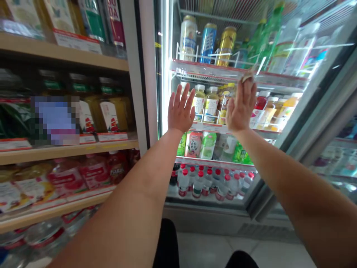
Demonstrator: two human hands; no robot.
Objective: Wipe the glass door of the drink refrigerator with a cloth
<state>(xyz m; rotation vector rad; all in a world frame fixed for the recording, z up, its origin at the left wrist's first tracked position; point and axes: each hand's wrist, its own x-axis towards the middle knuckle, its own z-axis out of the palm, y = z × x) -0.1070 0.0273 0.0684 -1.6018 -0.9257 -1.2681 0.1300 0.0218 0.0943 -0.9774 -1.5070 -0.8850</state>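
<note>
My left hand point(181, 109) is raised in front of the lit drinks fridge, open and holding nothing, its fingers spread and pointing up. Beside it on the shelf stand bottles with pale labels point(198, 102). My right hand point(242, 106) is up at the same height, fingers pressed together and thumb apart. At its fingertips shows a small pale crumpled piece point(247, 77), perhaps cloth, blurred and partly hidden behind the fingers. It lies in front of the price rail point(240, 70) of the upper shelf. Whether either hand touches glass, I cannot tell.
Cans point(208, 42) and green bottles point(275, 33) stand on the top fridge shelf. Red-capped bottles point(198, 184) fill the bottom. A metal door frame point(315, 123) slants along the right. Left are wooden shelves point(69, 149) of juice bottles. Below is a tiled floor point(206, 247).
</note>
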